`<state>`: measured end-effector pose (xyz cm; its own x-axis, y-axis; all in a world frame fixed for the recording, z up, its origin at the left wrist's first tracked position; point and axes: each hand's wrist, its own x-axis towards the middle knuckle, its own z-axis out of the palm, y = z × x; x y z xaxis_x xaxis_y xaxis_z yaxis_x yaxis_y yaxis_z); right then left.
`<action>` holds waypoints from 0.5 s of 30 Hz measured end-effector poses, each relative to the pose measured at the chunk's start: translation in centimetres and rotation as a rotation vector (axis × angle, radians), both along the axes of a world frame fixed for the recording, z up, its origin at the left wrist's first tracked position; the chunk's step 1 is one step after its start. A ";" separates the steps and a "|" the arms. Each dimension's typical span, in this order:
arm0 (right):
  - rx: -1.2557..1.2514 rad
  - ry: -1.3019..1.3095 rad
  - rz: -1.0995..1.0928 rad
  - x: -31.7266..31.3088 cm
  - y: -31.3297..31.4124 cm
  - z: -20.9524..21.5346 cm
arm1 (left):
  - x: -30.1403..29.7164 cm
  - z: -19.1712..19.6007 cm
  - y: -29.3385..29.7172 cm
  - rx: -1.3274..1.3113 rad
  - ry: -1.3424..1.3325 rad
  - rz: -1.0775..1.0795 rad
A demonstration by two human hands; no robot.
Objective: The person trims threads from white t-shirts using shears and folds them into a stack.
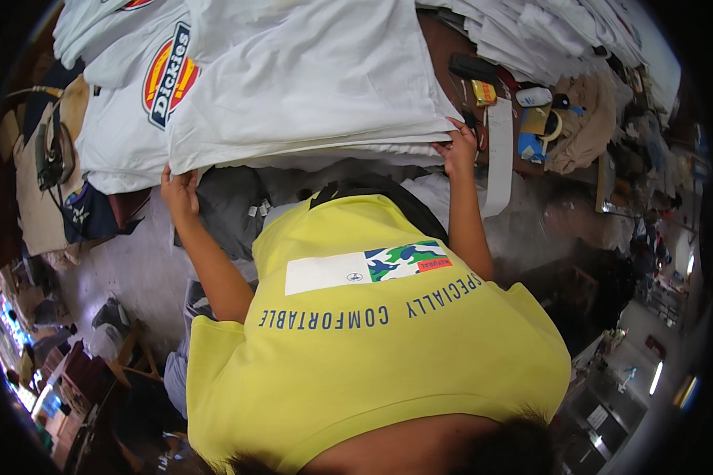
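Note:
A plain white T-shirt (317,87) lies spread over the table, its hem toward me. My left hand (180,191) pinches the hem's left corner at the near edge, fingers curled under the cloth. At the opposite corner my right hand (457,149) grips the hem between thumb and fingers, with some fingers spread. More white cloth layers show just beneath the hem. To the left, partly covered, lies another white shirt with a red, yellow and dark blue printed emblem (171,75).
White garments (531,36) are piled at the far right. Nearer lie a yellow packet (484,93), a long white paper strip (499,154), a tape roll (552,125) and beige cloth (586,131). At left sits a dark corded tool (54,154). Grey cloth (231,207) lies below the table edge.

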<state>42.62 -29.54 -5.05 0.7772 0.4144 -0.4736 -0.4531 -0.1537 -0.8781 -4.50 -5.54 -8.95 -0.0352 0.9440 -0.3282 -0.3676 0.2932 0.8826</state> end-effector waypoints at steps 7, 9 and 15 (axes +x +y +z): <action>0.137 0.155 -0.053 1.1 -2.5 -1.3 | -2.4 -2.2 1.1 0.011 -0.150 0.079; 0.160 0.174 -0.046 0.9 -2.6 -1.3 | -2.8 -2.8 1.4 0.009 -0.175 0.070; 0.185 0.176 -0.050 0.7 -3.1 -1.4 | -3.2 -4.0 1.5 0.007 -0.216 0.040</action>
